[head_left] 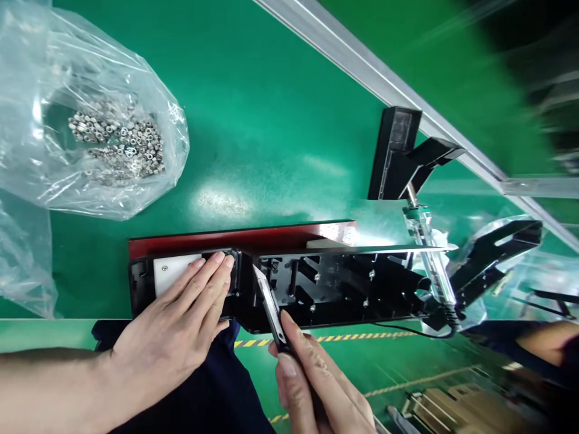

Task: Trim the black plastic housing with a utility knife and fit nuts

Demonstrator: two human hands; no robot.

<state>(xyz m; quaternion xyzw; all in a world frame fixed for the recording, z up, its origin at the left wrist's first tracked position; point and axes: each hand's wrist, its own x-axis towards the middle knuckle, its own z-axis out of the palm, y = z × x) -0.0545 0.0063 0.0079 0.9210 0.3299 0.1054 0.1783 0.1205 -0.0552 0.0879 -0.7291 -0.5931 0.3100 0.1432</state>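
A long black plastic housing (335, 283) lies along the table's near edge, its ribbed inside facing up. Near its left end sits a white block (174, 271) with a screw in it. My left hand (176, 325) lies flat over that end, fingers stretched out and pressing on the housing, covering part of the block. In my right hand (312, 380) is a utility knife (271, 304), its blade tip close to the inner wall at the middle of the housing. I cannot tell whether the tip touches. Behind the housing runs a dark red strip (226, 237).
A clear plastic bag (136, 72) of small metal nuts (131, 144) lies at the left. On the right are a soldering iron (427, 241), a black stand (398, 157) and another black part (497, 259). A person's arm (543, 343) shows at the right edge.
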